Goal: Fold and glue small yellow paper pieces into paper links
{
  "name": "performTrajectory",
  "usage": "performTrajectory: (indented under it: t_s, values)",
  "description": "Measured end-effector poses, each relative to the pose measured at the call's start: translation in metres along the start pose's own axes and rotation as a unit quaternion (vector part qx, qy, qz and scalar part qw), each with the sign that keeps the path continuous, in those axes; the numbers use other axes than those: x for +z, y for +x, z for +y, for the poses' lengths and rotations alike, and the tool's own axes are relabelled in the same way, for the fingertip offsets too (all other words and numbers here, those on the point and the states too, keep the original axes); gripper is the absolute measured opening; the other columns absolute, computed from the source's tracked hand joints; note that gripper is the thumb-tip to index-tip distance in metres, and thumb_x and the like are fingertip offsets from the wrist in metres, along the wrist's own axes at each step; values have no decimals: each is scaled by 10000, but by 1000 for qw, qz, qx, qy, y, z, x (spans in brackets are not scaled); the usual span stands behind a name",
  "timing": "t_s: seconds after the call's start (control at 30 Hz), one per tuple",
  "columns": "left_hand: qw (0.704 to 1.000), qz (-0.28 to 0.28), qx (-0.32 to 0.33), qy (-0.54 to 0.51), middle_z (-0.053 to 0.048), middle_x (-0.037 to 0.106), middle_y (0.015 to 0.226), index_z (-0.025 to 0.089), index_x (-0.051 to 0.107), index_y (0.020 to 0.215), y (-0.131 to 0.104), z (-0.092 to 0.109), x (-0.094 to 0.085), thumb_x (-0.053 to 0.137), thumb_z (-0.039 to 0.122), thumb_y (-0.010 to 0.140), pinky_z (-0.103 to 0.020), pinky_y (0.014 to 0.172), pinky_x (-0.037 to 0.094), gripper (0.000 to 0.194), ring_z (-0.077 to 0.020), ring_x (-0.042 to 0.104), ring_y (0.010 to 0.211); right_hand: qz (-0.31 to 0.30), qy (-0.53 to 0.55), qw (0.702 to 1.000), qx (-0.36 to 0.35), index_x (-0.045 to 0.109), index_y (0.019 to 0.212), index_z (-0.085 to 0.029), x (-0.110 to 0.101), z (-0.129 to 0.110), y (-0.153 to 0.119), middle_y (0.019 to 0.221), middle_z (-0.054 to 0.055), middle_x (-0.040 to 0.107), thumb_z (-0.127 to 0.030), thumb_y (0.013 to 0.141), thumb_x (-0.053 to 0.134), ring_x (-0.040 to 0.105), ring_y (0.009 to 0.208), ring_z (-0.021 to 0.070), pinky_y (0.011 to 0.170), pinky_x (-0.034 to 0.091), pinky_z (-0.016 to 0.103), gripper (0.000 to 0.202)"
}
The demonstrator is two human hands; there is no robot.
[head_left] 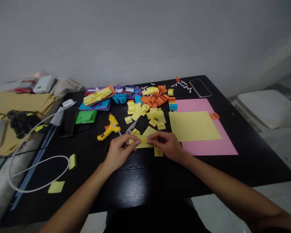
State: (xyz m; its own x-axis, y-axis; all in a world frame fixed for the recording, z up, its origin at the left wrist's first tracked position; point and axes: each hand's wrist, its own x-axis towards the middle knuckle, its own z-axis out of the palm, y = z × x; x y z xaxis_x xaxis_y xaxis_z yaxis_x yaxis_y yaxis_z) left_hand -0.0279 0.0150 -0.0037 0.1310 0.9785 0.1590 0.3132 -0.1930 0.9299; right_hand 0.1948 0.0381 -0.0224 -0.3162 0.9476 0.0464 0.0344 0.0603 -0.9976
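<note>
A grey wall (135, 38) is standing behind a black table (126, 184), and a white seat (266, 108) is standing to the right of it. Near the front edge, the person's two hands are working over a small yellow paper strip (143, 140). The left hand (118, 150) is holding its left end, with the thumb and the index finger nearly closed upon it. The right hand (168, 145) is pinching the other end in the same manner, its remaining fingers curling inward. The strip is stretching between both hands, just above some yellow paper which is lying on the table.

Beyond the hands, many folded yellow pieces (160, 115) are lying in a loose heap, and orange pieces (161, 99) are gathering behind them. Scissors (132, 126) are lying partly under the yellow papers. To the left of them, a yellow glue gun (111, 127) is resting on its side, and green papers (86, 117) are lying farther back. On the right, a yellow sheet (195, 126) is covering part of a pink sheet (210, 149). A phone (200, 88) is lying near the far right corner.
</note>
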Motion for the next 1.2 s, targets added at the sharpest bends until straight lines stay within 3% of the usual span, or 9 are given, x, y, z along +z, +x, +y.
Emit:
performTrajectory:
  t_s: [0.17, 0.3, 0.6, 0.73, 0.93, 1.2]
  values:
    - [998, 21, 39, 38, -9, 715, 756, 198, 782, 895, -2, 1, 2, 758, 332, 892, -188, 472, 494, 136, -88, 501, 522, 19, -12, 1000, -16, 797, 842, -239, 1, -4, -1, 811, 26, 789, -410, 813, 829, 722, 730, 183, 711, 599, 325, 177]
    - [993, 29, 88, 79, -36, 769, 853, 194, 791, 967, -2, 3, 2, 739, 278, 919, -227, 593, 536, 109, -118, 613, 624, 24, -2, 1000, -14, 799, 846, -244, 2, -6, -1, 808, 17, 789, -378, 800, 845, 732, 743, 182, 739, 607, 326, 149]
    - [975, -44, 195, 96, -62, 784, 954, 196, 771, 1095, 0, 5, 1, 710, 160, 938, -263, 774, 573, 172, -161, 725, 844, 29, -22, 999, -39, 816, 869, -229, 2, -3, -2, 808, 17, 803, -352, 815, 837, 746, 748, 176, 717, 598, 288, 135]
    - [977, -40, 187, 92, -50, 782, 930, 205, 776, 1077, -1, 4, 3, 699, 150, 944, -240, 737, 572, 163, -146, 730, 816, 19, -10, 999, -31, 817, 873, -233, 4, -4, -3, 784, 7, 792, -358, 804, 848, 736, 723, 162, 699, 609, 273, 146]
    - [978, 13, 176, 112, -53, 784, 904, 175, 773, 1008, -2, 7, 3, 697, 157, 941, -237, 729, 574, 102, -156, 737, 808, 1, 95, 994, 53, 819, 907, -234, 4, -5, 0, 768, -5, 770, -383, 742, 876, 730, 698, 157, 633, 652, 277, 230]
    - [979, -1, 167, 119, -43, 790, 899, 161, 765, 979, -1, 9, 3, 719, 148, 920, -211, 759, 581, 76, -145, 747, 805, 23, 43, 999, 19, 830, 874, -224, 3, -6, -1, 814, 24, 806, -332, 770, 851, 756, 752, 183, 731, 646, 316, 151]
